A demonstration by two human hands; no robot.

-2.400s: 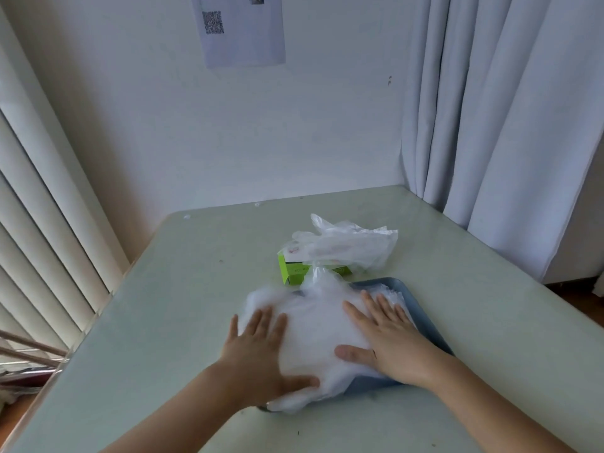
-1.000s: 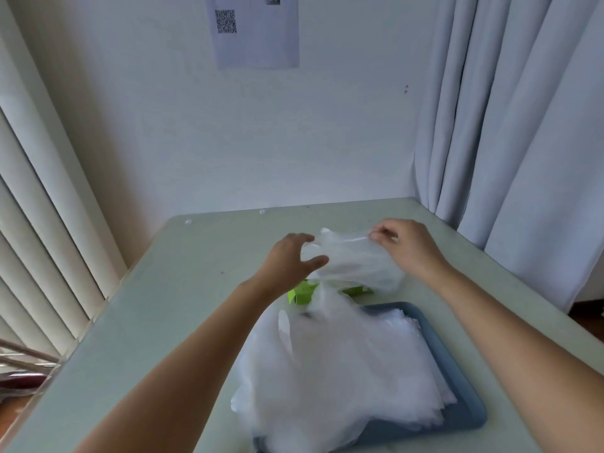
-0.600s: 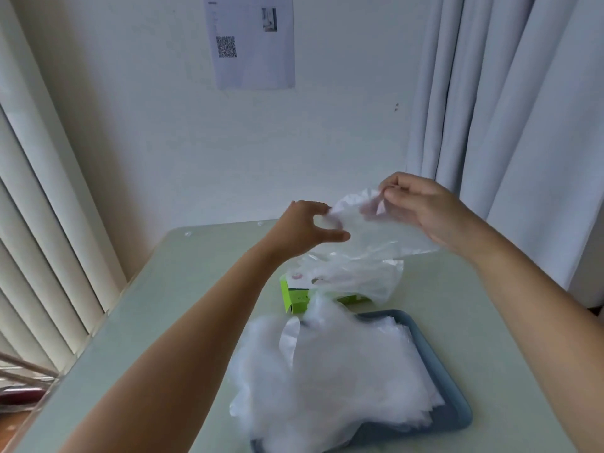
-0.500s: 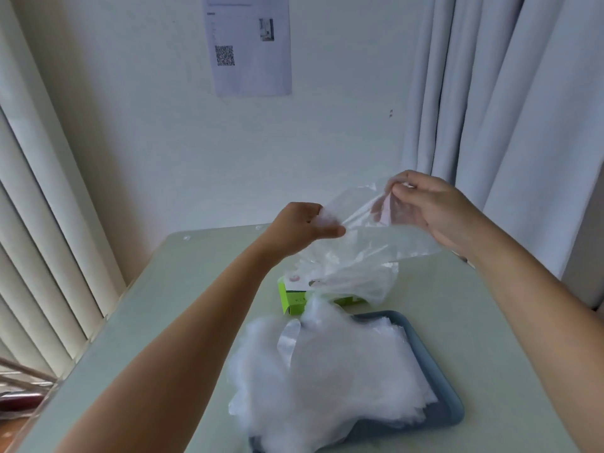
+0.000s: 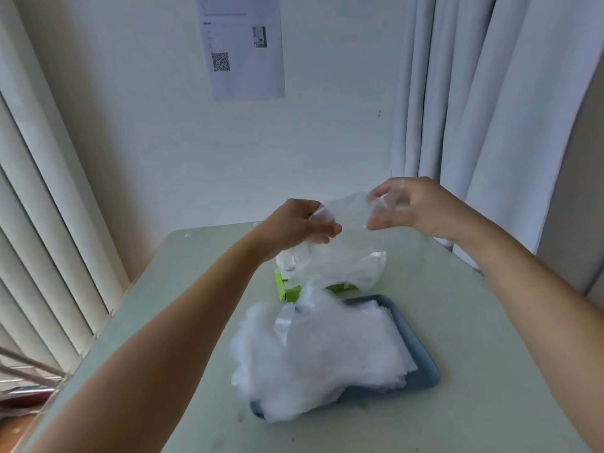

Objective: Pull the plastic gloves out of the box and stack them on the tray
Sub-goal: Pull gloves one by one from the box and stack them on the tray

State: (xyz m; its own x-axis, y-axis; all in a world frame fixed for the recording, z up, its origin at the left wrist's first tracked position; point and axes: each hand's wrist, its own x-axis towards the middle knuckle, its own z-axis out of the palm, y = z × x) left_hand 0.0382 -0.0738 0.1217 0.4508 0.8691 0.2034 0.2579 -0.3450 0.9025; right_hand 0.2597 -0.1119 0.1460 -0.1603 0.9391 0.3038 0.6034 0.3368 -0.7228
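A person at a pale green table (image 5: 496, 348) holds a clear plastic glove (image 5: 348, 212) stretched between both hands, in the air above a small green box (image 5: 290, 291). The left hand (image 5: 294, 223) pinches one edge of the film between thumb and curled fingers. The right hand (image 5: 407, 207) pinches the opposite edge, its thumb below and its fingers bent over the top. The two hands are level and close together, with only the short span of glove between them. Below them, a crumpled bunch of clear plastic (image 5: 346, 268) sits on top of the box and hides its opening. Whether the held glove is free of that bunch cannot be told. Just in front of the box lies a blue-grey tray (image 5: 425, 377) carrying a loose, thick stack of gloves (image 5: 320, 351), which spills over the tray's left and near edges onto the table. On the wall behind hangs a sheet of paper (image 5: 246, 73) printed with a QR code. White curtains (image 5: 490, 93) fall on the right, and vertical blinds (image 5: 42, 230) line the left.
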